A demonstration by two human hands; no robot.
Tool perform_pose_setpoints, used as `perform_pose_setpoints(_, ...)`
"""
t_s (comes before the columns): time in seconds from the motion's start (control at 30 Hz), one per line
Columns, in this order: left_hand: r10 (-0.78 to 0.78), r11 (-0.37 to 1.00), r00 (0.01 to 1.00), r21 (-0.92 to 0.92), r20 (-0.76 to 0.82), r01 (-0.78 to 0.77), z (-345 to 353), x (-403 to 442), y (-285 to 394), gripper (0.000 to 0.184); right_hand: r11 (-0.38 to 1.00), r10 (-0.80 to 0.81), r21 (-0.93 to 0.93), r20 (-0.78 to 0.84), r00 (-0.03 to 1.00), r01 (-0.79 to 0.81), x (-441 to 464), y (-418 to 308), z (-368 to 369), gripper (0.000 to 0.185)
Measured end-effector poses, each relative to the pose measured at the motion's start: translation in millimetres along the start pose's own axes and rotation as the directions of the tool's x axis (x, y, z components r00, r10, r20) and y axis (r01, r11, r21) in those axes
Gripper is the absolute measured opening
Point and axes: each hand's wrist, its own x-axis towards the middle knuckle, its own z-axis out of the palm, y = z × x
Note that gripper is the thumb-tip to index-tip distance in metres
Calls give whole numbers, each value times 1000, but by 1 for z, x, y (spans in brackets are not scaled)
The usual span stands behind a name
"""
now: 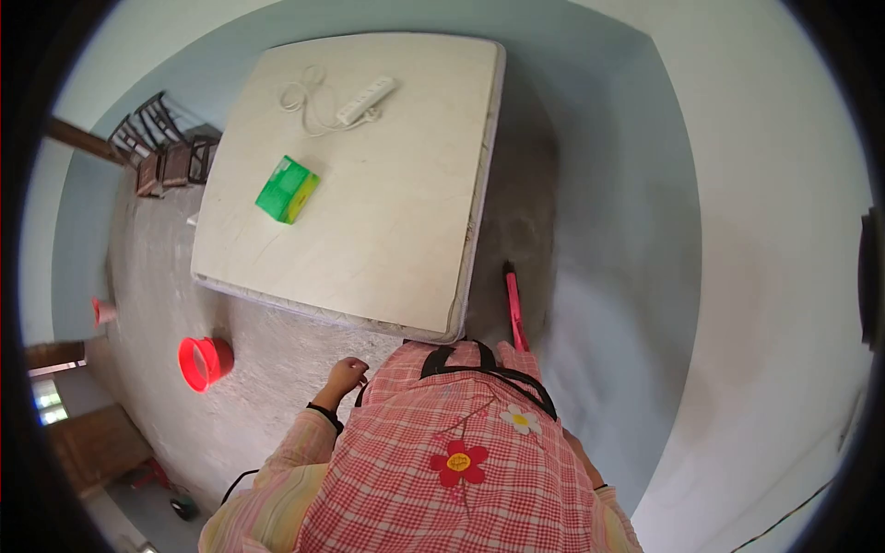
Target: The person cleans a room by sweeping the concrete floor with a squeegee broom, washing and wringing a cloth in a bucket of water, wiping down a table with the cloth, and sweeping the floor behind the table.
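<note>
My left hand point(348, 375) hangs beside the apron, its fingers curled in loosely, with nothing visible in them. It is apart from the table. A red checked apron point(415, 461) with flower patches covers my front. Of my right arm point(581, 456), part shows at the apron's right edge; the fingers are hidden behind the cloth. Beyond the apron's upper right edge, a long pink object with a black tip point(514, 309) points away from me. Whether my right hand touches it cannot be seen.
A large pale table point(396, 221) stands ahead, carrying a green and yellow packet point(287, 190) and a white power strip point(367, 100) with a coiled cord. On the floor at left is a red bucket point(205, 363). Dark chairs point(166, 152) stand behind; a blue-and-white wall point(627, 230) bounds the right.
</note>
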Motion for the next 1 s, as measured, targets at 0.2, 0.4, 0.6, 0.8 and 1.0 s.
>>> perform_pose_setpoints(0.2, -117, 972, 988, -215, -104, 93, 6, -2, -65, 21, 744, -70, -660, 73, 995, 101, 3, -42, 2, 35)
perform_pose_setpoints(0.4, -267, 951, 946, -207, -185, 228, 19, -62, -87, 22, 920, 363, 149, 30, 931, -364, 14, -94, 55, 23)
perform_pose_setpoints(0.6, -261, 963, 934, -138, -244, 233, 80, -69, -191, 43, 942, 309, -155, 60, 949, -297, 67, -109, 46, 17)
perform_pose_setpoints(0.8, -122, 985, 990, -127, -70, 112, 108, -35, -268, 43, 941, 339, -29, 48, 940, -338, 60, -118, 57, 13)
perform_pose_setpoints(1.0, -197, 944, 979, 262, -49, 203, 35, -51, -236, 36, 952, 188, -228, -97, 977, -205, 67, -81, 33, 6)
